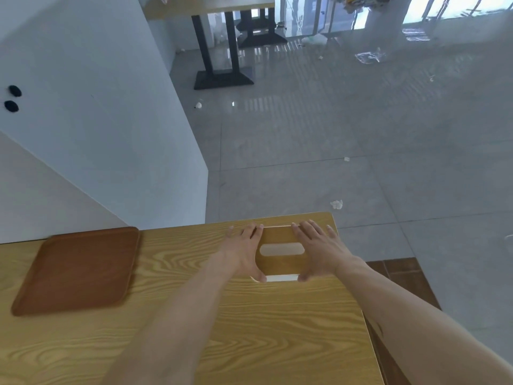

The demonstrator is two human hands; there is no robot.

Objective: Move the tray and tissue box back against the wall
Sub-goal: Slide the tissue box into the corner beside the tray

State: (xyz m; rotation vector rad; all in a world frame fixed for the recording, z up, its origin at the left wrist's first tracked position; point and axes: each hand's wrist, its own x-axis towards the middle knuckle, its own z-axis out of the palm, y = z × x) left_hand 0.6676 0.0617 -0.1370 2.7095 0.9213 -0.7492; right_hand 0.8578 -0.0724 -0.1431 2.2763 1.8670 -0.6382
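Between both hands: tissue box point(281, 250) | left hand point(244, 252) | right hand point(316, 250)

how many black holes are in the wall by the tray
2. Both sit at the left edge of the white wall, above the brown tray: an upper hole and a lower hole just beneath it. More could lie out of frame.

Tray point(76, 270) left of tissue box point(281, 250)

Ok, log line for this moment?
tissue box: far table corner | left hand, right hand: gripping its sides | tray: by wall
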